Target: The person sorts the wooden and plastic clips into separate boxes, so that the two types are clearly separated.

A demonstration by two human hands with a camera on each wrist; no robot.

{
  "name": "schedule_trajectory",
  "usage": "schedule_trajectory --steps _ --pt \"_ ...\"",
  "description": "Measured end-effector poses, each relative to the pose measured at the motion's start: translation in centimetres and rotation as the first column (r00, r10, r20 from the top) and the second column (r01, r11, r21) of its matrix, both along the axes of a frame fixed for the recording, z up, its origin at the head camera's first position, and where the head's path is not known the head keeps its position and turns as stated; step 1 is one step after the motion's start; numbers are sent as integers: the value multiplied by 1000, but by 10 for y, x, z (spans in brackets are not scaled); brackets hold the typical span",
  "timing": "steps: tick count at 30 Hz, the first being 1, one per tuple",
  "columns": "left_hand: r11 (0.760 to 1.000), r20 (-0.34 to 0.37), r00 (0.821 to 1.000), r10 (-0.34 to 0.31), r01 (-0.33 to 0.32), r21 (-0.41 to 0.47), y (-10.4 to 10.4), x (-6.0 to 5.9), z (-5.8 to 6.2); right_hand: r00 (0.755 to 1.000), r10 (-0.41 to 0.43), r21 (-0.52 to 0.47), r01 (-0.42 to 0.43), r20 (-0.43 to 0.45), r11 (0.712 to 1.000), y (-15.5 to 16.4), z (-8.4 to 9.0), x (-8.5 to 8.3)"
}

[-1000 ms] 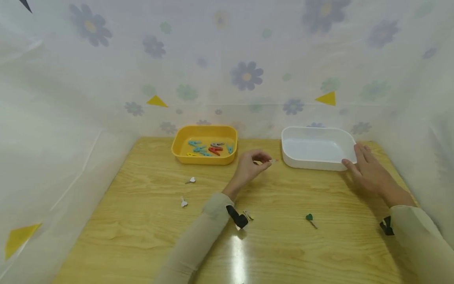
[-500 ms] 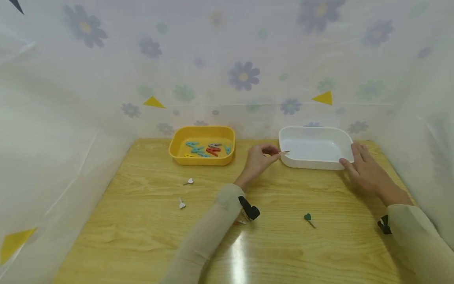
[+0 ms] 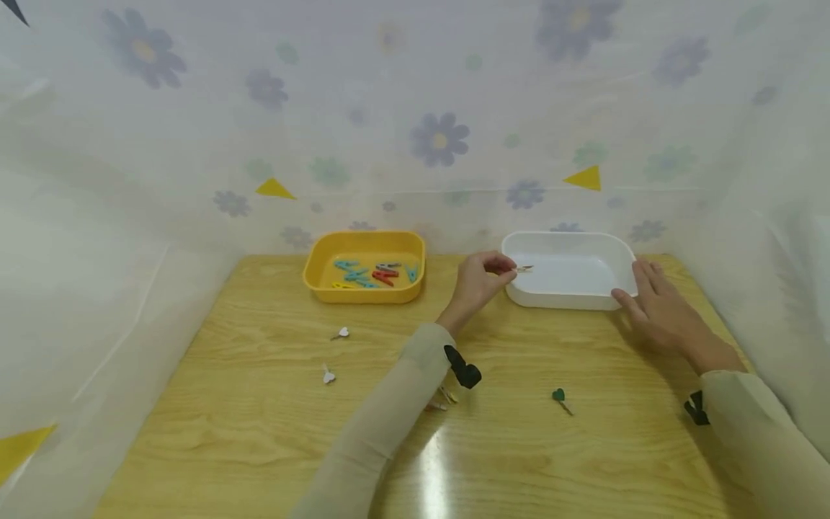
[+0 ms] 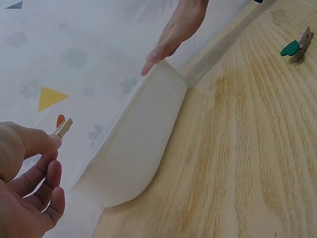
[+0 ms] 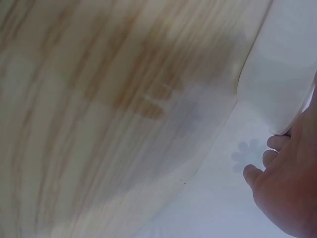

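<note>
- Near edge of the table (image 3: 259, 432): a green peg (image 3: 559, 396) lies in front of the white tub (image 3: 570, 295), well apart from it.
- Left of the tub, two white pegs (image 3: 329, 375) lie on the wood.
- The right hand (image 3: 655, 313) rests flat, fingers straight, against the tub's right corner.
- The left hand (image 3: 478, 281) pinches a small peg (image 3: 524, 269) (red-tipped in the wrist view) over the tub's left rim.
- Left of the tub, a yellow tray (image 3: 364, 292) holds coloured pegs (image 3: 372, 274).
</note>
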State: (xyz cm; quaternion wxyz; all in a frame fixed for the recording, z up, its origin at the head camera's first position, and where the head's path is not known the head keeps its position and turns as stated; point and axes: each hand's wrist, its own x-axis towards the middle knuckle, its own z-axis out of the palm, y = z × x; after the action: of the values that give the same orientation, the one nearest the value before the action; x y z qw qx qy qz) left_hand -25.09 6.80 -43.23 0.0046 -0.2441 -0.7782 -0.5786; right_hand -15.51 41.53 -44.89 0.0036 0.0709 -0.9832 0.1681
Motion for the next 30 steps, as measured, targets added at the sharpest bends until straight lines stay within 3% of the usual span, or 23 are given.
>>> schedule_trajectory --steps 11,21,30 --pt "1000 24 1000 -1 1 -15 17 -7 3 1000 3 13 -3 20 1000 -4 8 1" --pt "996 -5 1000 13 -14 -85 28 -13 -6 1000 -13 6 13 28 1000 -8 6 0" --pt "980 -38 999 25 -32 -195 33 -13 -7 999 -21 9 20 48 1000 -7 5 1"
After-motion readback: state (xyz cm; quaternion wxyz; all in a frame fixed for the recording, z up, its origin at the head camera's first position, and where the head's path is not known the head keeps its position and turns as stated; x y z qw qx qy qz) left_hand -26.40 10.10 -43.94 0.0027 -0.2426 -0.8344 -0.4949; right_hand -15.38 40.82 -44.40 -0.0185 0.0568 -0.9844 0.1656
